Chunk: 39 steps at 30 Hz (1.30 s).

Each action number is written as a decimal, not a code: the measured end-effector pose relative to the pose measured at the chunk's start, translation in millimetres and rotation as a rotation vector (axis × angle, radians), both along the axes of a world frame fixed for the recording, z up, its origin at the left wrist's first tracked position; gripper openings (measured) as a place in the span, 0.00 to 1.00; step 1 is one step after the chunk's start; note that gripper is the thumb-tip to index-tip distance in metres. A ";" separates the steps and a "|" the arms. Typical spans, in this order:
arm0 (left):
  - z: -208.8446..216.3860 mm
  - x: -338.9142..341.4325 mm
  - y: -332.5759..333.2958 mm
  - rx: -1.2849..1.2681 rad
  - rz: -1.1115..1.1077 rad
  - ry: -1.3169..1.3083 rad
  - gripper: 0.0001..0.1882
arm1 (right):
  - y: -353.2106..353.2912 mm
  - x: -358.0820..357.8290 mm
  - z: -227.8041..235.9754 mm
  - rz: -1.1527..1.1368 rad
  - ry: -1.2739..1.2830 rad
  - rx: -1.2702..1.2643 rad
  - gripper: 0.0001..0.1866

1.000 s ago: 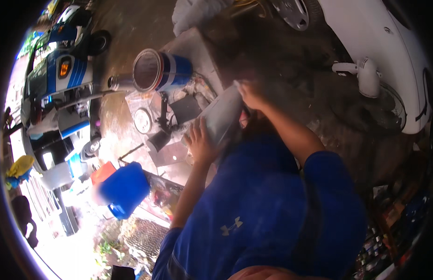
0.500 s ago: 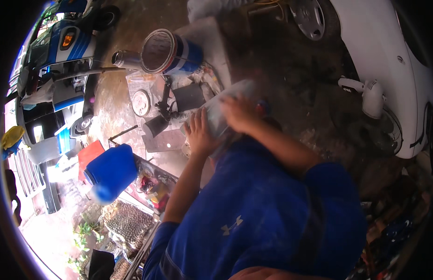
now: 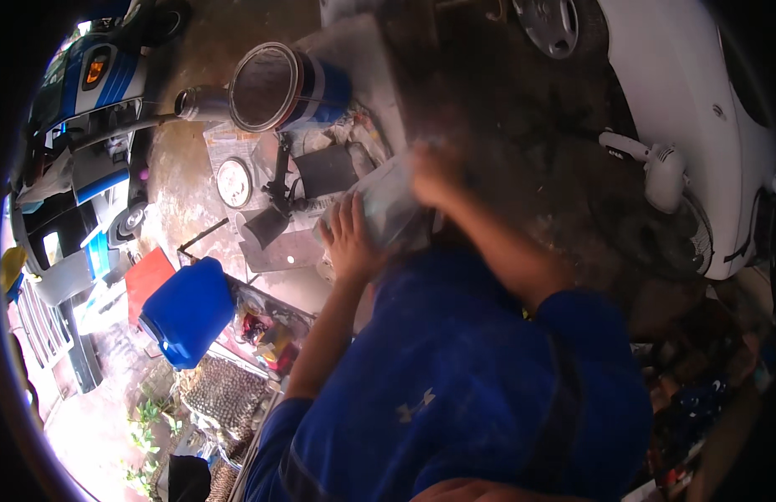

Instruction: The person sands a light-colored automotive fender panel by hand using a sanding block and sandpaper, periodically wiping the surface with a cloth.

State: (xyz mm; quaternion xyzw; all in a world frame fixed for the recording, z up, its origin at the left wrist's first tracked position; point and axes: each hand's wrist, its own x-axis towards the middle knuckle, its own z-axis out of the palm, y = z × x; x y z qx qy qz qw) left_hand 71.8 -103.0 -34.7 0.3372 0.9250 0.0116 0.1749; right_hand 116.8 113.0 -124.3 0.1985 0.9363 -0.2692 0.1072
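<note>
My left hand (image 3: 351,238) lies flat with its fingers spread on a pale grey, smooth-looking piece (image 3: 390,207) in front of my body; I cannot make out what kind of part it is. At that piece's right end is my right hand (image 3: 436,174), smeared by motion. Its fingers look bent, but whether they hold anything does not show. Just beyond the left hand are a dark cup-shaped container (image 3: 325,174) and a black tool with a handle (image 3: 278,184), perhaps a spray gun. A round pale lid (image 3: 234,182) lies to their left.
A large blue and white pail (image 3: 325,92) lies or leans at the far side, beside a metal cylinder (image 3: 202,104). On the left are a blue jug (image 3: 190,309) and a red panel (image 3: 148,280). A white car (image 3: 668,84) stands right, near a white fan-like object (image 3: 666,177).
My right hand has moved slightly right, still blurred. My left hand stays spread on the grey piece. The surroundings have shifted a little leftward in view.
</note>
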 end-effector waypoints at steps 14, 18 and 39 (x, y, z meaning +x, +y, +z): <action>3.9 -1.6 -8.5 0.059 -0.018 0.018 0.66 | -49.1 39.6 22.1 -0.076 0.249 -0.043 0.18; -3.1 2.9 14.3 0.047 -0.065 -0.007 0.69 | 18.0 50.9 -85.2 -0.549 -0.037 0.046 0.19; -15.1 -3.7 -12.3 0.095 -0.096 0.079 0.70 | -20.4 42.7 -19.3 -0.210 0.252 -0.048 0.14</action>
